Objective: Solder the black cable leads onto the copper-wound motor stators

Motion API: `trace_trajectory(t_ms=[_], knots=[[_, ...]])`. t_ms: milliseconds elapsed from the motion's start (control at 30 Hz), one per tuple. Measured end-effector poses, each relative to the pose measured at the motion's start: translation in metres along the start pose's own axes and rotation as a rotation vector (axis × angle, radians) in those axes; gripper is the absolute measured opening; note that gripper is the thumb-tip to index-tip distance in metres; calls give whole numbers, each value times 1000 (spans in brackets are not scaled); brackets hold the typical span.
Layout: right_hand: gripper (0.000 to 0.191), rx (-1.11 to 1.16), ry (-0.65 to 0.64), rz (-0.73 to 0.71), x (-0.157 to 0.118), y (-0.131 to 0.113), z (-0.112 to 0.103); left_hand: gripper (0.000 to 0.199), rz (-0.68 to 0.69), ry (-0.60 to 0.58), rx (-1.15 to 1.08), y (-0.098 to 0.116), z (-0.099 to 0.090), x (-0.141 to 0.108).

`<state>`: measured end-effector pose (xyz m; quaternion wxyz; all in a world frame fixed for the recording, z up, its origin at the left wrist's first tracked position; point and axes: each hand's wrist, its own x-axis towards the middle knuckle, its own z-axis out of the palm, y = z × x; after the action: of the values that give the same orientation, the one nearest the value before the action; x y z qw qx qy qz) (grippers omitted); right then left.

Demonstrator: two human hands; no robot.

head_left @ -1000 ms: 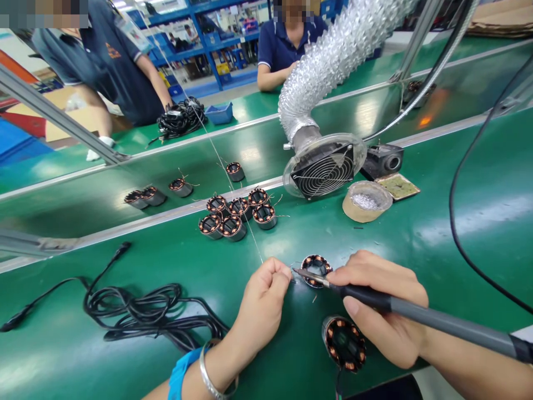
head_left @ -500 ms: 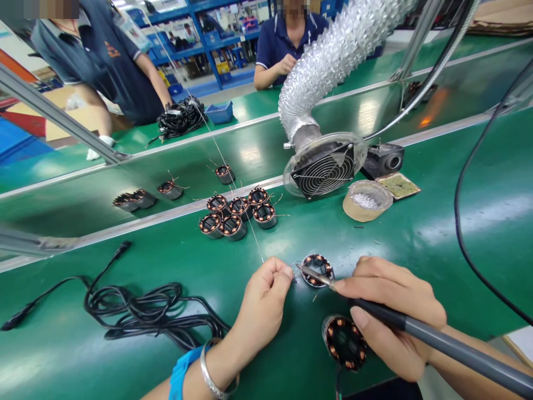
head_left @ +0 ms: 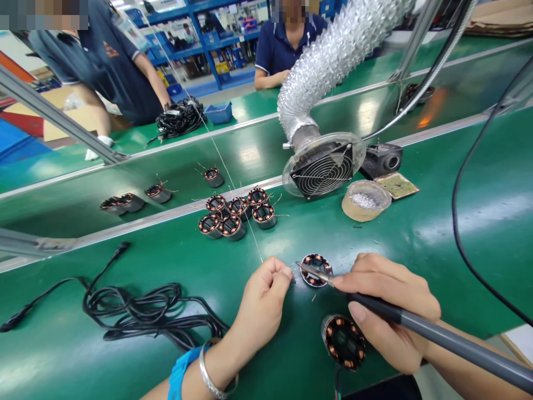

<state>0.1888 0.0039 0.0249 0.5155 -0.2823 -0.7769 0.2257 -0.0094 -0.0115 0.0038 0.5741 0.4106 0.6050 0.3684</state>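
Note:
My left hand is closed in a pinch on a thin solder wire, which runs up and away from the fingers. In my right hand is a soldering iron, gripped like a pen. The iron's tip lies across the rim of a wound stator, close to thin wire ends by my left fingertips. Whether tip and solder touch is too small to tell. Below, another copper-wound stator with a lead at its bottom sits beside my right hand.
Several stators stand grouped ahead, and others on the middle strip. A fume fan hangs from a foil duct. Right of it are a round tub and an iron holder. Black cables lie left. Two people are opposite.
The stators on the middle strip have shifted left. A hand of the person opposite has dropped out of sight behind the duct. My own hands have hardly moved.

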Motion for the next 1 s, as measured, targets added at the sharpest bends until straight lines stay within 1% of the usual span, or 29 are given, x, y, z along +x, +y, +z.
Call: trace_trajectory(t_ms=[167,333,400,467,533,600,667,733,867,933,1000], knots=[[29,24,-17,5,-1,0,1,30,3,8,12,0,0,1],[30,1,-12,3,-3,3,1,29,-8,-5,12,-2,-1,1],[33,-16,18,-10,-3,6,3,30,-22,-27,-17,-2,-1,1],[38,-46,45,-2,-2,9,6,32,-37,-74,-57,-1,-2,0],[40,-69,26,23,0,14,11,35,-26,-126,-62,-1,-4,-2],[35,-61,-38,20,3,19,18,39,7,-155,-12,-2,-5,-5],[28,-24,-121,-29,5,24,24,44,42,-166,58,-3,-7,-9],[25,10,-174,-89,6,29,30,46,81,-177,119,-3,-8,-13],[28,1,-154,-161,3,31,34,45,181,-209,275,5,-8,-19],[28,-17,-139,-175,3,29,32,41,217,-237,358,11,-8,-21],[27,-15,-123,-166,4,27,29,36,250,-241,451,17,-9,-20]])
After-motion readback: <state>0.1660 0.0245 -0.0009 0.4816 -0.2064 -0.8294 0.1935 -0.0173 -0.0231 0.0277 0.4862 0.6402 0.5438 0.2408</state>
